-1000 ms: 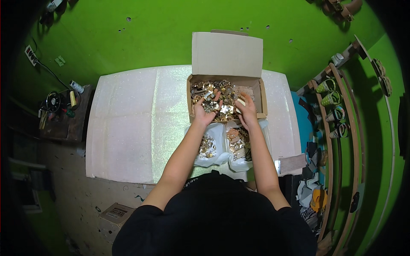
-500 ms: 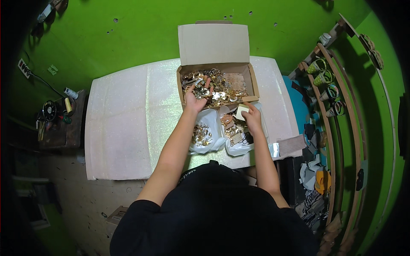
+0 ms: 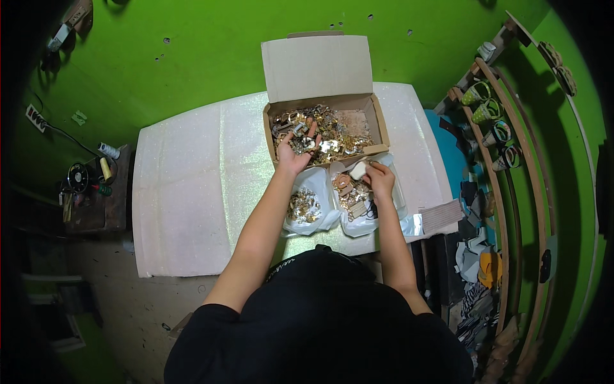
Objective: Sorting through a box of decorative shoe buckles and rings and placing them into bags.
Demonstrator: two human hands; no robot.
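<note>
An open cardboard box (image 3: 382,125) holds a heap of small gold and silver metal fittings (image 3: 348,142). My left hand (image 3: 293,155) reaches over its near left part, palm up, fingers spread among the pieces. Whether a few pieces rest on that palm I cannot tell. Nearer to me, my right hand (image 3: 382,180) pinches a small cream-white block-like piece (image 3: 359,170) above the right plastic-lined container (image 3: 356,230). Inside that one lie gold, pinkish and dark pieces. The left plastic-lined container (image 3: 307,227) beside it holds small shiny metal pieces.
A pale shimmering cloth covers the table (image 3: 185,192). On its right edge lies a grey ribbed piece (image 3: 442,217). Thread spools stand on a small side table (image 3: 96,205) at the left. A wooden rack (image 3: 505,166) with hanging footwear uppers and a pile of scraps (image 3: 473,262) are at the right.
My right hand has turned the cream-white piece and moved it slightly nearer to me. My left hand stays over the box with its fingers spread. The whole view has shifted a little.
</note>
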